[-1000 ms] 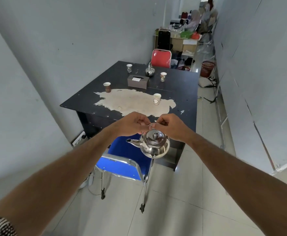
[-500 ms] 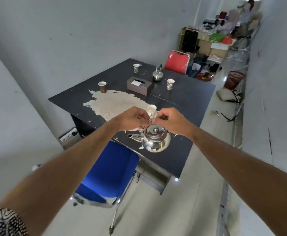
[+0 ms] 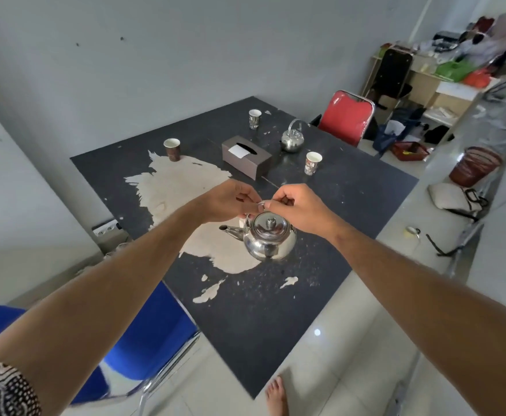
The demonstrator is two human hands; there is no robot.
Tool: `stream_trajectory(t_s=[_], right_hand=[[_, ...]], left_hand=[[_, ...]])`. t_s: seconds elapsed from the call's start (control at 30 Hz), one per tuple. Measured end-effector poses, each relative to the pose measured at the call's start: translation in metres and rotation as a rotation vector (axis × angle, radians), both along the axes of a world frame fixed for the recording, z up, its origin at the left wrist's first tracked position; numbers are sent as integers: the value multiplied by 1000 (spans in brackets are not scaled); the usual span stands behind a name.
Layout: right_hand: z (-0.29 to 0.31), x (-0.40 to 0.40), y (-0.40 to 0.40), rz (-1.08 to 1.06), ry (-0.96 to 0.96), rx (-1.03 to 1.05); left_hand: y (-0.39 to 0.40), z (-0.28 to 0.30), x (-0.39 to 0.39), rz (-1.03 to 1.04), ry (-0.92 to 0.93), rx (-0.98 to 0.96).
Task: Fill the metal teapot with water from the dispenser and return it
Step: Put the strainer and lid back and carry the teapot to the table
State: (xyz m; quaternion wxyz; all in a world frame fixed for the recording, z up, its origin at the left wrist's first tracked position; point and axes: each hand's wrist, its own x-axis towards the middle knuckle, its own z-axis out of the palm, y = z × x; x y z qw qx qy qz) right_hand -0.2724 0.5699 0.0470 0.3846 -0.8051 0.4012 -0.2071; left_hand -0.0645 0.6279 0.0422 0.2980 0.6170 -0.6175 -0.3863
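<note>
A shiny metal teapot (image 3: 268, 240) with its lid on hangs over the worn pale patch of the black table (image 3: 350, 202), spout pointing left. Whether its base touches the tabletop I cannot tell. My left hand (image 3: 230, 199) and my right hand (image 3: 298, 205) both pinch the thin wire handle above the lid, meeting at its top. A paper cup is mostly hidden behind my left hand. The dispenser is out of view.
On the table stand a second teapot (image 3: 292, 139), a brown tissue box (image 3: 245, 157) and paper cups (image 3: 313, 163) (image 3: 172, 148) (image 3: 254, 118). A blue chair (image 3: 143, 334) is at the near left, a red chair (image 3: 346, 117) beyond the table, a bin (image 3: 475, 166) and bags at the right wall.
I have walked up to the table. The teapot, held by both hands throughout, went from in front of the table's edge to over the pale patch and lower.
</note>
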Motion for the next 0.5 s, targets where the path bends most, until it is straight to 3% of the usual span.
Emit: stream_trajectory(t_s=[0.5], right_hand=[[0, 31, -265, 249, 43, 116]], left_hand=[[-209, -7, 6, 280, -52, -14]])
